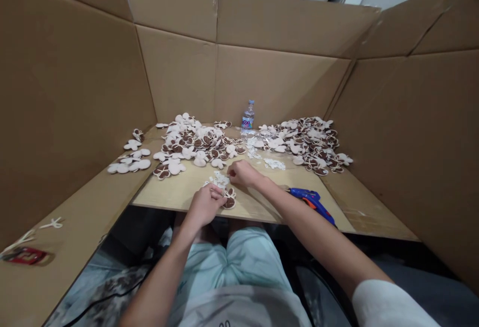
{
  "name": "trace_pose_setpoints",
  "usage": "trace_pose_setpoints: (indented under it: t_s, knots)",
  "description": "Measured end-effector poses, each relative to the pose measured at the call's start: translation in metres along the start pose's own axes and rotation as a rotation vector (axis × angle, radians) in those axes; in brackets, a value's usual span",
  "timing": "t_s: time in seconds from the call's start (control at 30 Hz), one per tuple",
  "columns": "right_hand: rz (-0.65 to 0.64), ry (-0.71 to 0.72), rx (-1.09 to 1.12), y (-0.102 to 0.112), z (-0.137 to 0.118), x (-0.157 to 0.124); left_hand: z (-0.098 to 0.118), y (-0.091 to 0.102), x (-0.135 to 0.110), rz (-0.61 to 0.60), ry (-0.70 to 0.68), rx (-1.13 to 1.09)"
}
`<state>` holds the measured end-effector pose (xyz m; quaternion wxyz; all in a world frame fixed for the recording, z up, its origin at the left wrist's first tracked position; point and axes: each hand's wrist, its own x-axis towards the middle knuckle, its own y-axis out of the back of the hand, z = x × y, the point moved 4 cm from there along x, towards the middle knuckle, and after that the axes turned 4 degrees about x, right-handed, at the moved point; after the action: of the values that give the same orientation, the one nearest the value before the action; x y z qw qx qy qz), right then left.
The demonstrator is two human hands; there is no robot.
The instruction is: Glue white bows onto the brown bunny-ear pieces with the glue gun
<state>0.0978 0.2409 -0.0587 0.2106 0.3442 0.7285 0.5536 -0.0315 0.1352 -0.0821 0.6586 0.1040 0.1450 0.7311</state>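
Near the front edge of the pale board (pixel 160 192), my left hand (pixel 206 203) is closed on a small brown felt piece with a cream string bow (pixel 229 199). My right hand (pixel 241 173) is just beyond it, with fingers pinched together at the edge of a little heap of small white tags (pixel 219 179). Whether a tag is between those fingertips is too small to make out. A blue glue gun (pixel 312 202) with an orange trigger lies on the board, to the right of my right forearm.
Piles of brown and cream felt pieces lie back left (pixel 194 140) and back right (pixel 312 142). Between them stands a water bottle (pixel 247 116). More white tags (pixel 275 163) lie mid-board. Tall cardboard walls (pixel 280 82) enclose the area. A red tool (pixel 28 255) and cream strings (pixel 52 223) lie far left.
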Motion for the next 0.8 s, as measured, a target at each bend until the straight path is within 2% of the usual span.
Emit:
trace_pose_setpoints:
  t_s: [0.2, 0.37, 0.57, 0.8]
  knots:
    - [0.028, -0.026, 0.058, 0.007, 0.003, -0.002, 0.0, 0.008, 0.001, 0.022, 0.003, -0.071]
    - [0.11, -0.012, 0.138, 0.014, 0.002, -0.009, 0.006, 0.017, -0.003, 0.055, -0.014, -0.17]
    - [0.286, -0.028, 0.351, 0.021, -0.001, -0.028, 0.018, 0.027, -0.01, 0.123, -0.066, -0.305]
    - [0.54, -0.094, 0.7, 0.027, -0.008, -0.075, 0.049, 0.025, -0.036, 0.157, -0.248, -0.346]
